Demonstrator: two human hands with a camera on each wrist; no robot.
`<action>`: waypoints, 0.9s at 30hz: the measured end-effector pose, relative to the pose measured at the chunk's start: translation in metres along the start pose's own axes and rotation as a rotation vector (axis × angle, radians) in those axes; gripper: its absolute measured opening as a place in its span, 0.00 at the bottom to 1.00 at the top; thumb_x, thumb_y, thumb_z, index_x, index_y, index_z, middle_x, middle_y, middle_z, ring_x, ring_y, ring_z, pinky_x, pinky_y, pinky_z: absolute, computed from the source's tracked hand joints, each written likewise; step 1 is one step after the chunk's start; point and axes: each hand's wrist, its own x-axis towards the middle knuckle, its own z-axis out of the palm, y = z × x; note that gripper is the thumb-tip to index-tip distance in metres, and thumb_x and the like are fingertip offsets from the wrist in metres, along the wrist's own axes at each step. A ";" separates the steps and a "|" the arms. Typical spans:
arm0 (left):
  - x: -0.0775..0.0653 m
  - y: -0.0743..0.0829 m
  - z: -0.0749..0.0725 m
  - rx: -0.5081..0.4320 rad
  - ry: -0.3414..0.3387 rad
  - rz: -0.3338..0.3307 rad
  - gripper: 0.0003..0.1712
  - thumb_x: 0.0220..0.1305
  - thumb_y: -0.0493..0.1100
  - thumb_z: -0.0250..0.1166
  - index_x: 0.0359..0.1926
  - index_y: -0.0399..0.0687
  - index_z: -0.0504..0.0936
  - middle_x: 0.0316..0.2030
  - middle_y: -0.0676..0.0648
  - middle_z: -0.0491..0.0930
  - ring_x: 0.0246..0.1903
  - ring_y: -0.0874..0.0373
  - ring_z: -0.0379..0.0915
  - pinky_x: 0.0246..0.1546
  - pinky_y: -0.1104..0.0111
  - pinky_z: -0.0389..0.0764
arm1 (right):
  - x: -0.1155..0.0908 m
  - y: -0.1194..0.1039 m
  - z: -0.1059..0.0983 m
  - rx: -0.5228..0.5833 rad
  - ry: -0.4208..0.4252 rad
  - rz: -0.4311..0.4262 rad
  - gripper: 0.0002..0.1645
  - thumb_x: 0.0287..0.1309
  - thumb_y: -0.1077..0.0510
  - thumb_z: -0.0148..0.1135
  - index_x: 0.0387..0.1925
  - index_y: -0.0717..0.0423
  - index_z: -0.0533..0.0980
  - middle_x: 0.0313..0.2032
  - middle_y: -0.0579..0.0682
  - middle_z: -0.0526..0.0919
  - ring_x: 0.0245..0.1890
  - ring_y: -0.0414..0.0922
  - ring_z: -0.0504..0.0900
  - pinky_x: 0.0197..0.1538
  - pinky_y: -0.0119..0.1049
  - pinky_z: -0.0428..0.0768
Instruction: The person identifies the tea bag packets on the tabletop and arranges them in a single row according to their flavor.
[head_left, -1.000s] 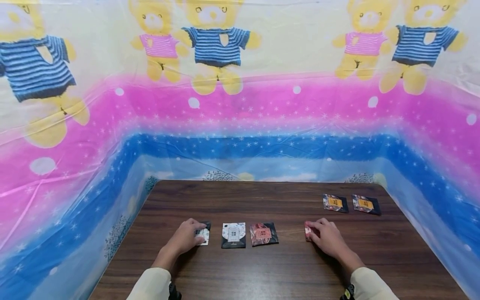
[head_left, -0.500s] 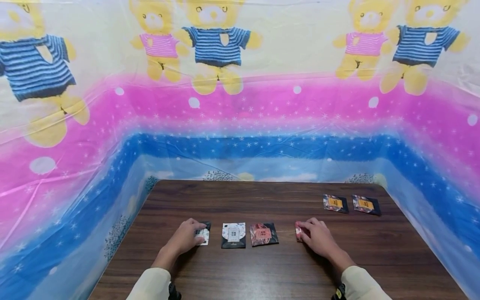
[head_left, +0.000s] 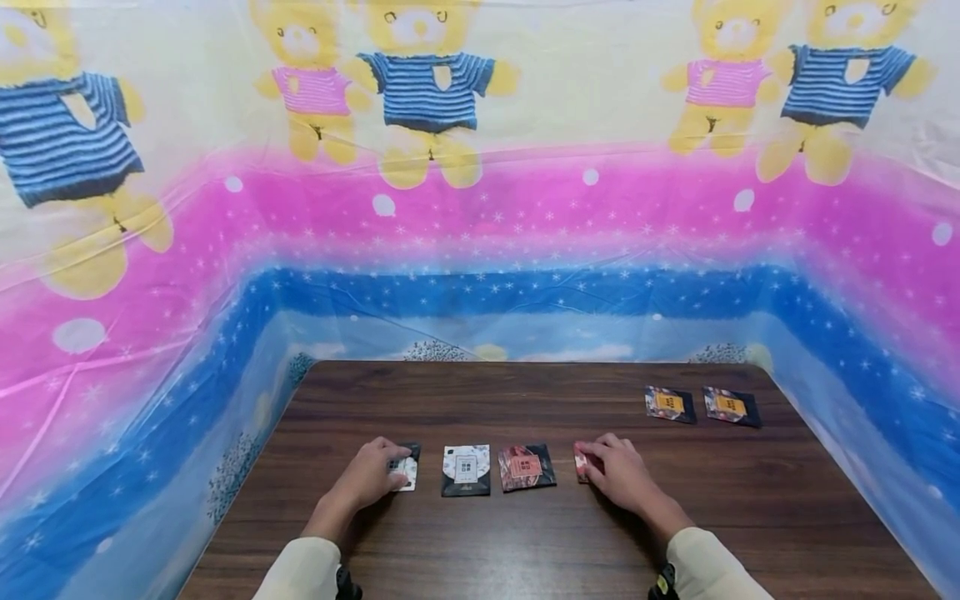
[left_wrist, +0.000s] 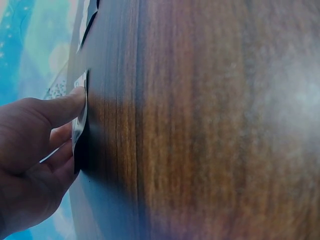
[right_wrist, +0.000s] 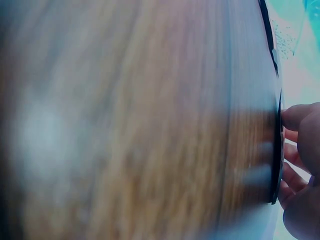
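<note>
Flat square sachets lie in a row on the table. My left hand (head_left: 369,473) holds the leftmost one, a white-and-black sachet (head_left: 408,472), between thumb and fingers and covers its left part. In the left wrist view the thumb sits at the near side of this sachet (left_wrist: 80,122). At the row's right end my right hand (head_left: 621,477) grips a red sachet (head_left: 580,463), mostly hidden under the fingers. The right wrist view shows its dark edge (right_wrist: 276,170) low over the wood. Between the hands lie another white-and-black sachet (head_left: 466,472) and a red-and-black sachet (head_left: 527,467).
Two sachets with orange labels, one (head_left: 670,404) left of the other (head_left: 731,407), lie at the back right of the brown wooden table (head_left: 480,550). A curtain (head_left: 480,217) printed with bears hangs round the table's back and sides.
My right hand has slid left with the red sachet, closer to the red-and-black one. The left hand and its sachet have stayed in place.
</note>
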 end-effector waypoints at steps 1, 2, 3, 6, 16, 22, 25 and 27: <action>0.000 0.000 0.000 0.002 0.000 0.000 0.23 0.62 0.40 0.73 0.59 0.46 0.85 0.53 0.42 0.79 0.55 0.46 0.75 0.58 0.47 0.77 | 0.001 -0.002 0.000 0.004 -0.001 0.001 0.25 0.65 0.50 0.67 0.63 0.49 0.79 0.53 0.52 0.80 0.51 0.52 0.77 0.56 0.53 0.76; 0.000 0.000 0.000 0.003 0.000 -0.003 0.23 0.62 0.40 0.73 0.59 0.46 0.85 0.53 0.42 0.79 0.55 0.46 0.75 0.58 0.46 0.77 | 0.001 -0.003 0.001 0.010 -0.004 0.005 0.26 0.65 0.50 0.67 0.63 0.48 0.79 0.53 0.52 0.80 0.52 0.52 0.77 0.57 0.53 0.76; 0.000 -0.001 0.000 0.002 -0.001 -0.005 0.23 0.62 0.40 0.73 0.59 0.47 0.85 0.53 0.42 0.79 0.55 0.46 0.75 0.58 0.46 0.77 | 0.001 -0.004 0.001 0.009 -0.005 0.004 0.26 0.65 0.50 0.67 0.63 0.48 0.79 0.53 0.52 0.80 0.52 0.52 0.77 0.57 0.53 0.76; 0.000 -0.002 -0.001 0.006 0.000 0.007 0.23 0.62 0.40 0.73 0.58 0.46 0.85 0.52 0.42 0.79 0.55 0.45 0.75 0.58 0.46 0.77 | 0.002 -0.007 0.002 0.010 0.005 -0.015 0.25 0.65 0.51 0.67 0.62 0.49 0.80 0.53 0.53 0.80 0.52 0.53 0.77 0.57 0.54 0.76; -0.001 -0.005 -0.004 0.008 -0.001 0.044 0.23 0.60 0.39 0.74 0.57 0.45 0.85 0.51 0.42 0.80 0.54 0.44 0.76 0.55 0.47 0.79 | 0.003 -0.019 0.008 0.025 0.045 -0.082 0.24 0.65 0.52 0.67 0.62 0.49 0.80 0.50 0.51 0.81 0.51 0.53 0.78 0.55 0.53 0.76; 0.000 -0.005 -0.003 -0.005 0.002 0.040 0.23 0.61 0.40 0.74 0.58 0.45 0.85 0.51 0.42 0.79 0.54 0.44 0.76 0.56 0.47 0.79 | 0.005 -0.022 0.009 0.040 0.047 -0.095 0.23 0.65 0.54 0.68 0.61 0.49 0.81 0.50 0.51 0.82 0.51 0.52 0.78 0.54 0.53 0.76; -0.001 -0.004 -0.001 -0.010 -0.002 0.035 0.23 0.62 0.40 0.74 0.58 0.45 0.85 0.52 0.43 0.79 0.55 0.44 0.76 0.56 0.47 0.79 | 0.005 -0.021 0.005 0.047 0.026 -0.087 0.22 0.65 0.53 0.68 0.60 0.50 0.82 0.50 0.50 0.82 0.51 0.51 0.78 0.55 0.51 0.77; -0.001 -0.004 0.000 -0.014 -0.004 0.037 0.23 0.61 0.40 0.74 0.58 0.45 0.85 0.51 0.43 0.79 0.54 0.45 0.76 0.56 0.47 0.79 | 0.006 -0.018 0.001 0.064 0.032 -0.082 0.19 0.65 0.54 0.68 0.57 0.51 0.83 0.50 0.50 0.82 0.51 0.50 0.78 0.55 0.50 0.79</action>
